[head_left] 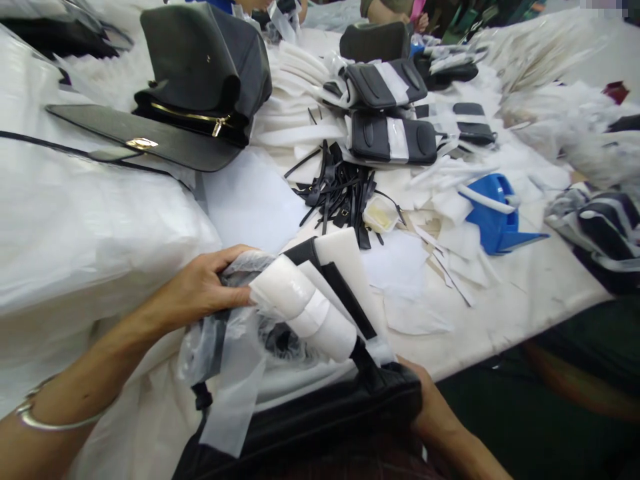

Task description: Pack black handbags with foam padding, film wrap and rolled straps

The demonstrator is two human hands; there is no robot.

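Note:
A black handbag [320, 427] stands in front of me at the table's near edge, its upper parts wrapped in white foam sheet and clear plastic. A white foam-wrapped roll [305, 307], probably the handle, lies across its top. My left hand [220, 283] grips the plastic-wrapped far left side, with thumb and fingers closed around it. At the bag's right end, my right hand [425, 400] holds the side; most of its fingers are hidden behind the bag. Black straps [343, 190] with small buckles lie in a heap beyond the bag.
An open black bag [200, 73] with a gold zip rests on white wrapping at the left. Several taped black pieces [393, 139] are stacked at the back. A blue tape dispenser [493, 213] and a small plastic box [381, 215] sit among foam scraps. Other people [395, 12] are across the table.

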